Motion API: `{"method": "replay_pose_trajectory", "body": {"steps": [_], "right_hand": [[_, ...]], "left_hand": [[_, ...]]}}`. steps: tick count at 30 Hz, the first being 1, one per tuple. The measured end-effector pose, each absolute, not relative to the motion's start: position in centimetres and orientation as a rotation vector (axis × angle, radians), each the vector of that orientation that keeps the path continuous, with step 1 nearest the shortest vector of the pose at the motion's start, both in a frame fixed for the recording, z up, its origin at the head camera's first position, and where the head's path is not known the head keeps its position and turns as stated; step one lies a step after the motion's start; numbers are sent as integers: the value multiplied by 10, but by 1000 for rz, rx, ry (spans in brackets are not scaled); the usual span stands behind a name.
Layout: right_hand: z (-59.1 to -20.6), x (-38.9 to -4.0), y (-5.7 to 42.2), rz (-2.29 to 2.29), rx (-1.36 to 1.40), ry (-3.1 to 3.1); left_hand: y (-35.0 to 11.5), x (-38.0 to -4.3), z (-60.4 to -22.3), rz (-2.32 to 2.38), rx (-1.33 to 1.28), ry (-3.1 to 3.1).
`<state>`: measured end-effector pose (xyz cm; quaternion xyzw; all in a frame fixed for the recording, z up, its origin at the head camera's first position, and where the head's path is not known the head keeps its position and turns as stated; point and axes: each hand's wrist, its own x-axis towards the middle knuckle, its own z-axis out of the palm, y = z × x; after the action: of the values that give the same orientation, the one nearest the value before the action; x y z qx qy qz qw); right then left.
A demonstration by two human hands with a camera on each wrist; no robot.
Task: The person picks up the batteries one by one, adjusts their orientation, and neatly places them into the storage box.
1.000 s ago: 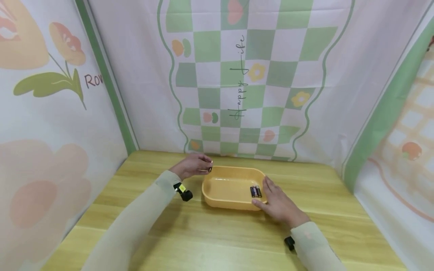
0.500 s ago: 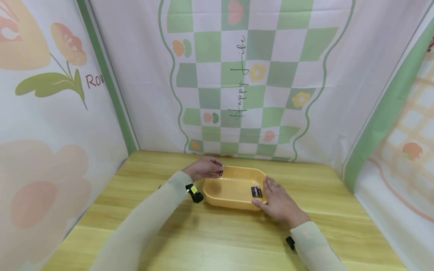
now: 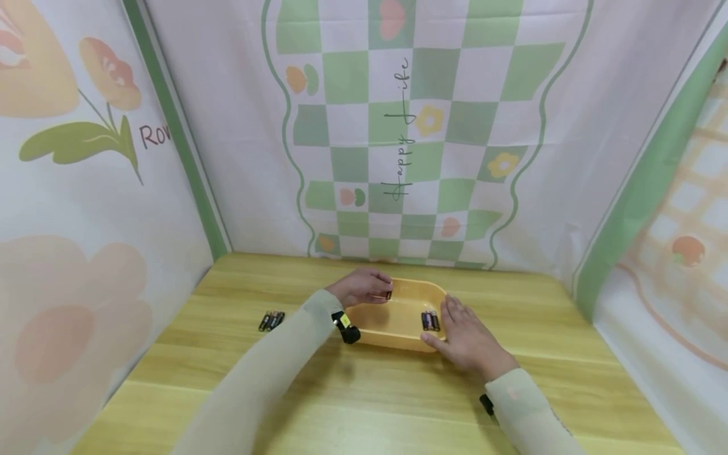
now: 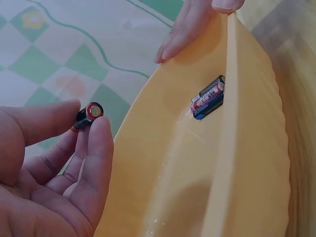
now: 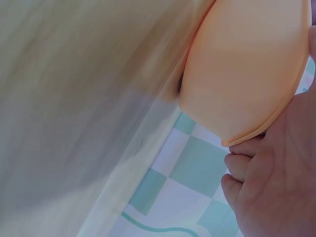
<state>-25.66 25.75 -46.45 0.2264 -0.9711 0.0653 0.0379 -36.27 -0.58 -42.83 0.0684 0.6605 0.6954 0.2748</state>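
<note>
In the head view my left hand (image 3: 361, 286) is above the left part of a yellow plastic tray (image 3: 400, 311). Thumb and fingertips pinch a small dark battery (image 4: 90, 115), whose round metal end shows in the left wrist view. Three batteries (image 3: 430, 321) lie side by side on the tray floor, at its right end. My right hand (image 3: 469, 340) rests against that end of the tray, fingers extended along the rim and thumb over the near corner. The right wrist view shows its palm (image 5: 284, 173) beside the tray's outer wall.
Several more batteries (image 3: 272, 320) lie together on the wooden table (image 3: 364, 404), left of the tray. A printed cloth (image 3: 392, 158) hangs behind the table. Other cloth panels (image 3: 102, 272) close off both sides.
My left hand has moved right with its battery, from the tray's left edge to above its inside. The batteries on the table have come into view behind the left arm. The right hand stays put.
</note>
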Motion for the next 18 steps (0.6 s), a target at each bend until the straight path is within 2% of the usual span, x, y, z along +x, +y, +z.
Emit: {"method": "replay_pose_trajectory", "body": {"steps": [18], "right_hand": [[-465,-258,260,209,730,-2959]], "left_hand": [[21,-360,-431,1824,172,1808]]}}
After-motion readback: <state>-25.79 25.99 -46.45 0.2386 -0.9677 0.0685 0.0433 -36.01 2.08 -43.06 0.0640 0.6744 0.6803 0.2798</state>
